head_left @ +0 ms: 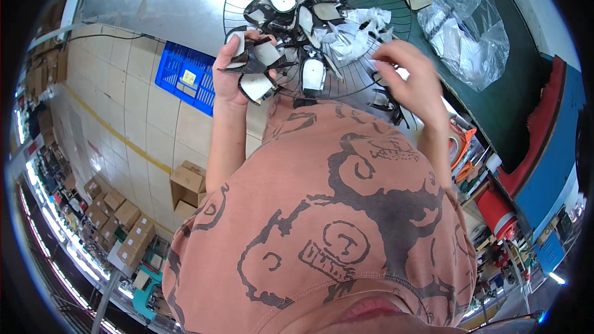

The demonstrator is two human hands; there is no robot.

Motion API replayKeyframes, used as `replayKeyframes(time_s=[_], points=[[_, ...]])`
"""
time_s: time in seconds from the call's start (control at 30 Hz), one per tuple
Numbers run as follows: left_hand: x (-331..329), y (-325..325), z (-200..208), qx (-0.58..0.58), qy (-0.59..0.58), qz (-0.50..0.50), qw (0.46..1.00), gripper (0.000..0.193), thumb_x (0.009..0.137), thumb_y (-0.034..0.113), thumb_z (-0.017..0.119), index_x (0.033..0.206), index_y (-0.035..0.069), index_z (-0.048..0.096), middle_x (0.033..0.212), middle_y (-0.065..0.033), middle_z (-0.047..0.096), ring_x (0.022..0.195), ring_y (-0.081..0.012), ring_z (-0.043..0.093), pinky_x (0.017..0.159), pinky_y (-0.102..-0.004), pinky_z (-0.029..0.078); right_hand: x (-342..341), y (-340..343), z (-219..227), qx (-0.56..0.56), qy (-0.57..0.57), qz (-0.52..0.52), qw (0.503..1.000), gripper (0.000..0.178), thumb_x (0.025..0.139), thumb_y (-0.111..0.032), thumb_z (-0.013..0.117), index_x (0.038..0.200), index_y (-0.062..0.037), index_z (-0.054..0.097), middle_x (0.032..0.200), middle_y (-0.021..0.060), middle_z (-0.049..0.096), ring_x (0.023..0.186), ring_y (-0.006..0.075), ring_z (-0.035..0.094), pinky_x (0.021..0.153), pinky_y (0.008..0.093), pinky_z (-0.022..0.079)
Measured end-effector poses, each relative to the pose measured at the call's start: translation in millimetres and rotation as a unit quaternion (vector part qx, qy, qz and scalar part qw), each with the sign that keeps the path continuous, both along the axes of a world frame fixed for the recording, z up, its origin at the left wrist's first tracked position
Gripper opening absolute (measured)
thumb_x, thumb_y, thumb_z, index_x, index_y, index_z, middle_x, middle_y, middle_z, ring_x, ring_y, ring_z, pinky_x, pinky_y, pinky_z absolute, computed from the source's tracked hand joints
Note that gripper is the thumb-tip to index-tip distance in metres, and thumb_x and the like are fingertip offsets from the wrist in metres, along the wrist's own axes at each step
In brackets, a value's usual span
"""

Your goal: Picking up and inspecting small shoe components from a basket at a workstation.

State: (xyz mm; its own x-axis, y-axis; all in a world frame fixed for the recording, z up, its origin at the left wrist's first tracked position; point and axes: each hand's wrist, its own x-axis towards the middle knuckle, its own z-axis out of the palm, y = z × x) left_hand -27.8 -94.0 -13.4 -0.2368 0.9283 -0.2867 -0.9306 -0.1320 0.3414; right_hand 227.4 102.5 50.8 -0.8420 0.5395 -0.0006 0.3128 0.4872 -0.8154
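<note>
My left hand [232, 80] is curled around several small curved black pieces with white faces [268, 54], raised at the left edge of a round wire basket [346, 95]. More of these pieces lie in a loose heap [314, 76] in the basket, some tilted, some overlapping. Crumpled white paper scraps [352, 43] lie among them on the right side. My right hand [411, 77] is over the basket's right rim, thumb and index fingertips drawn close together beside the paper. Whatever is between those fingertips is too small to make out.
A clear plastic bag [467, 37] with white pieces lies on the green tabletop [513, 105] at right. Two loose pieces [417, 0] are beside it. A blue crate [185, 77] stands on the tiled floor at left, near cardboard boxes [187, 185]. Tape rolls [456, 146] sit below my right forearm.
</note>
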Motion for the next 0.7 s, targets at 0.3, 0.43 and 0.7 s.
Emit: replayKeyframes(time_s=[0.3,0.43,0.7], points=[[0.4,-22.2,3.3,-0.024,0.016,0.058,0.998,0.042,0.093,0.04,0.056,0.11,0.002,0.058,0.109,-0.0249,0.059,0.092,-0.0339,0.064,0.061,-0.0455,0.061,-53.8,-34.8,-30.1,0.108,-0.094,0.166,0.976,0.047,0.067,-0.016,0.082,0.109,-0.0062,0.063,0.104,0.0104,0.06,0.103,0.0308,0.054,0.088,0.0423,0.046],[1.2,-30.6,-6.3,-0.043,0.012,0.059,0.997,0.041,0.093,0.041,0.055,0.11,0.004,0.059,0.109,-0.0236,0.06,0.096,-0.0328,0.064,0.061,-0.0446,0.06,-49.0,-43.1,-36.8,0.116,-0.085,0.142,0.979,0.052,0.065,-0.021,0.085,0.109,-0.0068,0.062,0.103,0.0099,0.058,0.104,0.0304,0.053,0.088,0.042,0.045],[5.8,-19.1,-0.4,-0.065,0.024,0.042,0.997,0.045,0.095,0.044,0.053,0.112,0.003,0.058,0.113,-0.0211,0.057,0.096,-0.0333,0.062,0.062,-0.0428,0.059,-61.1,-58.8,-38.8,0.184,-0.054,0.108,0.975,0.045,0.066,-0.022,0.083,0.103,-0.0066,0.063,0.1,0.0099,0.058,0.101,0.0287,0.053,0.082,0.0409,0.043]])
